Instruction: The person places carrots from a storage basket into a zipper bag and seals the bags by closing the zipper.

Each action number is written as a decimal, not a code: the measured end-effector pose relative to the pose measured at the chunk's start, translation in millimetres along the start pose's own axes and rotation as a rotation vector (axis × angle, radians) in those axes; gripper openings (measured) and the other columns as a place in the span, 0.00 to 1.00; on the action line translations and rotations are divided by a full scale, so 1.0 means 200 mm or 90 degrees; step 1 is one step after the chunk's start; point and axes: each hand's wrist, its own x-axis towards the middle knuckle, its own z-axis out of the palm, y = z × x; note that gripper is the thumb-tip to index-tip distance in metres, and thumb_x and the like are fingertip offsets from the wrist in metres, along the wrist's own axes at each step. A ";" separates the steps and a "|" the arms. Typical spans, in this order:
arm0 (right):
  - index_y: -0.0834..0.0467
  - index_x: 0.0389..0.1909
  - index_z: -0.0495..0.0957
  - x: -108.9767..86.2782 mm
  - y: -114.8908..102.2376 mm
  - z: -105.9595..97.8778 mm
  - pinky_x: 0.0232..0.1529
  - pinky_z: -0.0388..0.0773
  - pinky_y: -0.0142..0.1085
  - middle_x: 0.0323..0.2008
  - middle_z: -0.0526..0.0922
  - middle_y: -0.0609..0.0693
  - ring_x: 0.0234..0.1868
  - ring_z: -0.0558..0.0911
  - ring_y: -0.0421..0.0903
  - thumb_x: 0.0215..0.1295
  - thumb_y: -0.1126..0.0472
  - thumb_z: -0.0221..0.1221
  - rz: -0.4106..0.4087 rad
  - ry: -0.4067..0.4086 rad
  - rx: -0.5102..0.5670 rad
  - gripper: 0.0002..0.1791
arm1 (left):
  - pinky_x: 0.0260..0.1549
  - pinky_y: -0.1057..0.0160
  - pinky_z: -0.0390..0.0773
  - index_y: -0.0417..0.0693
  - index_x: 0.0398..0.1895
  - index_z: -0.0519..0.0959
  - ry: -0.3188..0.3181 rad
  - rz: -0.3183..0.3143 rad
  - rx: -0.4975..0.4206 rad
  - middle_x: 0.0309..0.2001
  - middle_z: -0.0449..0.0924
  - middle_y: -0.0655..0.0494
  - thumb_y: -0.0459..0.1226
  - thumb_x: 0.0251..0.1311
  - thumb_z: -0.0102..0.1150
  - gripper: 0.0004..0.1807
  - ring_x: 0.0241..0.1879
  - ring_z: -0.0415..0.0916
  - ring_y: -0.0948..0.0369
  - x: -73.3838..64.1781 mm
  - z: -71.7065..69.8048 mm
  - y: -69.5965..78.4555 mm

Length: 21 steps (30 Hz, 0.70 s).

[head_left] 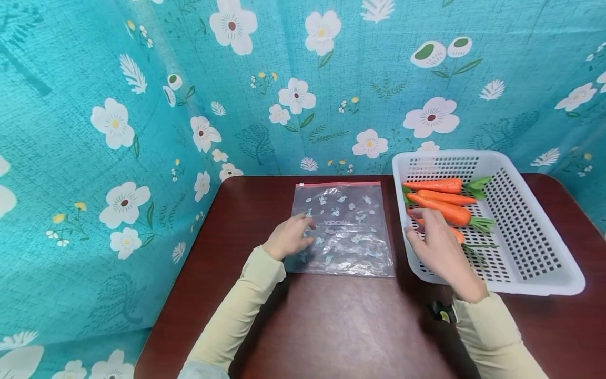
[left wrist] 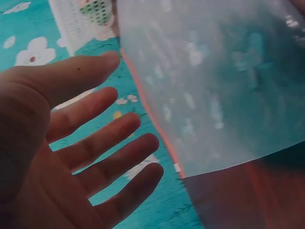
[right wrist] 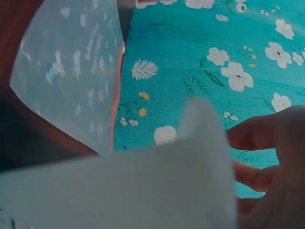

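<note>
A clear zip bag [head_left: 341, 226] with a red zip edge and small pale-blue prints lies flat on the dark red-brown table. Over its left side is my left hand [head_left: 290, 237], its fingers spread and loosely bent, holding nothing. Its relaxed fingers [left wrist: 119, 148] also show in the left wrist view, apart from the bag. My right hand [head_left: 440, 247] is over the left side of a white plastic basket [head_left: 544, 221], beside several orange carrots [head_left: 440, 208] with green tops. Its fingers [right wrist: 259, 133] look slightly bent behind the blurred basket rim; no carrot shows between them.
A teal flowered cloth [head_left: 293, 137] hangs behind and to the left of the table [head_left: 341, 326]. The basket's raised rim stands between the bag and the carrots. A small black object [head_left: 442, 311] is by my right wrist.
</note>
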 end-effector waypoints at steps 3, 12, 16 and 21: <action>0.67 0.61 0.66 -0.03 0.01 0.03 0.43 0.70 0.57 0.54 0.66 0.69 0.48 0.72 0.63 0.66 0.62 0.53 -0.012 0.015 0.007 0.24 | 0.44 0.57 0.79 0.47 0.51 0.79 -0.018 -0.010 -0.007 0.50 0.77 0.51 0.43 0.58 0.65 0.19 0.44 0.77 0.57 0.01 0.04 0.00; 0.68 0.61 0.65 -0.08 0.01 0.14 0.54 0.65 0.62 0.61 0.62 0.70 0.60 0.66 0.67 0.65 0.63 0.55 -0.024 0.020 0.015 0.25 | 0.58 0.49 0.74 0.49 0.67 0.68 -0.067 -0.056 -0.047 0.69 0.64 0.47 0.48 0.58 0.65 0.35 0.65 0.68 0.50 0.02 0.14 -0.05; 0.68 0.62 0.65 -0.09 0.02 0.17 0.57 0.63 0.62 0.62 0.61 0.69 0.60 0.66 0.67 0.65 0.62 0.55 -0.025 0.016 -0.003 0.26 | 0.60 0.44 0.70 0.49 0.70 0.64 -0.081 -0.062 -0.063 0.72 0.58 0.45 0.49 0.59 0.64 0.37 0.68 0.64 0.45 0.03 0.17 -0.06; 0.70 0.62 0.64 -0.10 0.04 0.18 0.55 0.66 0.62 0.60 0.63 0.70 0.58 0.68 0.68 0.65 0.63 0.55 -0.046 0.037 -0.016 0.26 | 0.62 0.41 0.67 0.50 0.72 0.61 -0.084 -0.080 -0.060 0.74 0.55 0.45 0.51 0.59 0.63 0.40 0.70 0.60 0.44 0.05 0.20 -0.06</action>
